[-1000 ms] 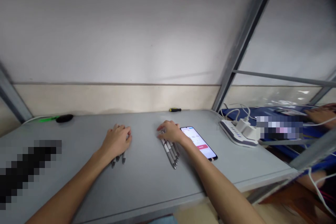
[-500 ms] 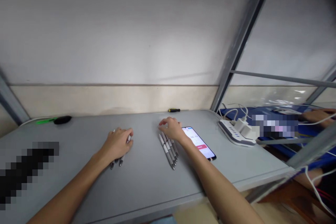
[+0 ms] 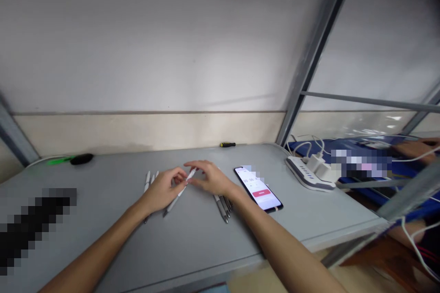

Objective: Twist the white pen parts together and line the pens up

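A white and grey pen [image 3: 176,200] slants between my two hands above the grey desk, its dark tip toward me. My left hand [image 3: 163,188] is closed on the pen's middle with thumb and fingers. The fingers of my right hand [image 3: 210,178] are pinched at its upper end. Several like pens [image 3: 147,181] lie partly hidden beneath my left hand. Another group of pens [image 3: 222,208] rests under my right hand and wrist, their tips pointing toward me.
Right of my right wrist lies a lit phone [image 3: 258,187]. A power strip [image 3: 307,174] with white plugs stands farther right. A small screwdriver [image 3: 227,144] and a black object [image 3: 81,159] lie along the wall. Another person's hand [image 3: 417,150] is at the far right.
My left hand has moved right, bringing a pen away from the left group. My right hand has left the right group and moved left to the pen's upper end.
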Demonstrator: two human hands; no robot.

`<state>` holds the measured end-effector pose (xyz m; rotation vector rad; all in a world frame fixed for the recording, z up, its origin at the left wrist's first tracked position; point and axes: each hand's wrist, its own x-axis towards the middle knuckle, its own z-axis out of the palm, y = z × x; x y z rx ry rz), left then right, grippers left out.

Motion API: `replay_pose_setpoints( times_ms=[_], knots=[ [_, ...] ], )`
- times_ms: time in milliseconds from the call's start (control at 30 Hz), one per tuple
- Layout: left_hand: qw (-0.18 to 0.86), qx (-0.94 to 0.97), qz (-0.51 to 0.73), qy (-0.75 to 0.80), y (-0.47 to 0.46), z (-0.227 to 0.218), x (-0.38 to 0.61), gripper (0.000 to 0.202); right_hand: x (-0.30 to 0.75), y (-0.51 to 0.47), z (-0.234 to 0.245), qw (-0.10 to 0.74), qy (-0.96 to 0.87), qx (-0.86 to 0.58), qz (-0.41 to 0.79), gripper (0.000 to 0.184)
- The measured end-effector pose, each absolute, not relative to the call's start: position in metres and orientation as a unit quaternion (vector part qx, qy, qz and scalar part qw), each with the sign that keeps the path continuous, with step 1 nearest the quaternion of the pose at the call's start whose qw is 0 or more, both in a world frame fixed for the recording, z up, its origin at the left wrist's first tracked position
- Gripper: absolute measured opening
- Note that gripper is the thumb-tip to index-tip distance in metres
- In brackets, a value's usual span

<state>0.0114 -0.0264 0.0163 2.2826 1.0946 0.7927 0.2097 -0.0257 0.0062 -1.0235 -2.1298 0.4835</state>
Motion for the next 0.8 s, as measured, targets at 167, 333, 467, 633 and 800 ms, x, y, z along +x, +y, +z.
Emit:
replay_pose_setpoints(
  times_ms=[167,333,467,633,800],
  knots=[
    [0.244,0.829,0.295,0.407,-0.026,0.013,0.012,0.029,0.212,-0.021,0.008,0.368,-0.782,-0.444,0.237,0.02],
    [0.161,0.848,0.286,0.417,-0.018,0.007,0.005,0.03,0.218,-0.018,0.014,0.428,-0.709,-0.485,0.281,0.024],
    [0.077,0.855,0.295,0.42,-0.011,0.004,0.001,0.031,0.222,-0.016,0.015,0.398,-0.678,-0.478,0.392,0.04],
    [0.009,0.86,0.286,0.422,-0.007,0.004,-0.002,0.029,0.224,-0.015,0.014,0.369,-0.656,-0.462,0.468,0.043],
    [-0.036,0.864,0.262,0.428,-0.011,0.007,0.0,0.031,0.223,-0.016,0.017,0.372,-0.621,-0.438,0.532,0.045]
  ],
)
